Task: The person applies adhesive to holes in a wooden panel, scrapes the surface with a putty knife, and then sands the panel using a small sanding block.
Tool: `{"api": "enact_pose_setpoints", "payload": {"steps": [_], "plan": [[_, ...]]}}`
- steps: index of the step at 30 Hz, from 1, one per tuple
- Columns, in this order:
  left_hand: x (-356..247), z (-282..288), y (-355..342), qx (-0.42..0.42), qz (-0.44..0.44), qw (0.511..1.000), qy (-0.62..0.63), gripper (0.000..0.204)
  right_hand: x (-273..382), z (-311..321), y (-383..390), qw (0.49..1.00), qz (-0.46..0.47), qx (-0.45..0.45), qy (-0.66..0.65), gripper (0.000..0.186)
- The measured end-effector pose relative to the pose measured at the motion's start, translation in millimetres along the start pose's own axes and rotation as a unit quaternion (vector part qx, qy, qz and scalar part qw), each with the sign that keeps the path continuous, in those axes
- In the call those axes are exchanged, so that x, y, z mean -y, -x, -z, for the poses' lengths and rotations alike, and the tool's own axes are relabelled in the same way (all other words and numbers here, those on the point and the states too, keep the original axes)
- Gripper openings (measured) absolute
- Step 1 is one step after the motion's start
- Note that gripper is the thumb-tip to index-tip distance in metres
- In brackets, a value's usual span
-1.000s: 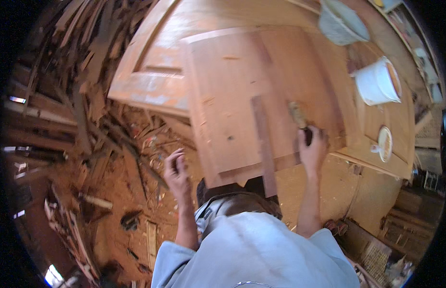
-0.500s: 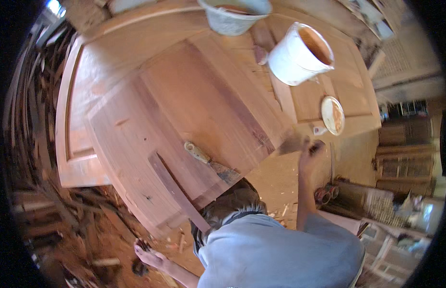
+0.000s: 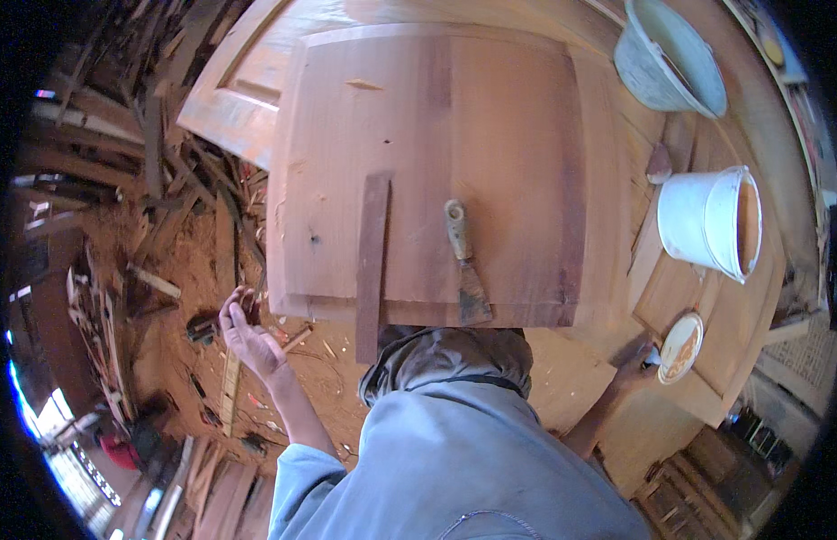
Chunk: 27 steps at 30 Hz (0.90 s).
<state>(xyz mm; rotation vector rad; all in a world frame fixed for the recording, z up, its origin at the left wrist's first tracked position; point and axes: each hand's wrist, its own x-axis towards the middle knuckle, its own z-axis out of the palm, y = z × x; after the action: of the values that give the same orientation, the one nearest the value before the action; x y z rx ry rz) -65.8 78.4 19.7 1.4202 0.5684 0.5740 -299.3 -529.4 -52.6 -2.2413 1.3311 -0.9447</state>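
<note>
Bare brown wood panel (image 3: pixel 508 135) sits right up against the person's lap, scraper (image 3: pixel 461 238) lying on it with the blade at the near edge. Main risk, I'd say: a forward lean or a sleeve catch could knock that scraper off. Same for the dark wood strip (image 3: pixel 373 261) left of it — its near end overhangs the panel, so a nudge from the body could swing or drop it.

Right hand (image 3: pixel 636 364) is out past the panel's right corner, at a small white item (image 3: pixel 652 356) beside the round lid (image 3: pixel 681 348) with orange-brown paste on it. Can't tell if the fingers are pinching it or only touching; too shaded. A careless pull there could tip the lid and smear paste. Left hand (image 3: pixel 252 337) hangs off the panel's left side, fingers loosely spread, nothing visible in it.

Surface: panel lies over larger panelled woodwork (image 3: pixel 234 94); its face shows a pale patch and a couple of dark spots. White bucket (image 3: pixel 702 216) and grey-blue bucket (image 3: pixel 648 58) stand off to the right — a wide elbow could catch the white one.

Room: reddish-brown floor (image 3: pixel 198 270) strewn with scraps, jumbled timber (image 3: pixel 153 144) at left. Poor footing, probably.
</note>
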Motion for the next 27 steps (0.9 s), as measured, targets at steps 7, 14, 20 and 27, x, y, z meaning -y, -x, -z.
{"api": "enact_pose_setpoints", "payload": {"steps": [7,14,20,27], "plan": [[26.8,61.6,39.2,-0.107,0.061,0.989,0.079,0.018,133.3,-29.7,-9.7,0.967,0.088,0.134,-0.198,0.033],[175.7,152.8,146.0,-0.041,0.199,0.956,-0.213,0.024,343.7,-122.2,54.4,0.801,0.156,0.426,-0.391,0.043],[275.2,287.2,327.3,-0.126,0.317,0.911,-0.231,0.029,432.4,-190.2,97.6,0.672,0.21,0.605,-0.371,0.044],[270.9,323.5,320.3,-0.242,0.466,0.838,-0.148,0.029,497.2,-217.3,131.5,0.541,0.183,0.766,-0.295,0.037]]}}
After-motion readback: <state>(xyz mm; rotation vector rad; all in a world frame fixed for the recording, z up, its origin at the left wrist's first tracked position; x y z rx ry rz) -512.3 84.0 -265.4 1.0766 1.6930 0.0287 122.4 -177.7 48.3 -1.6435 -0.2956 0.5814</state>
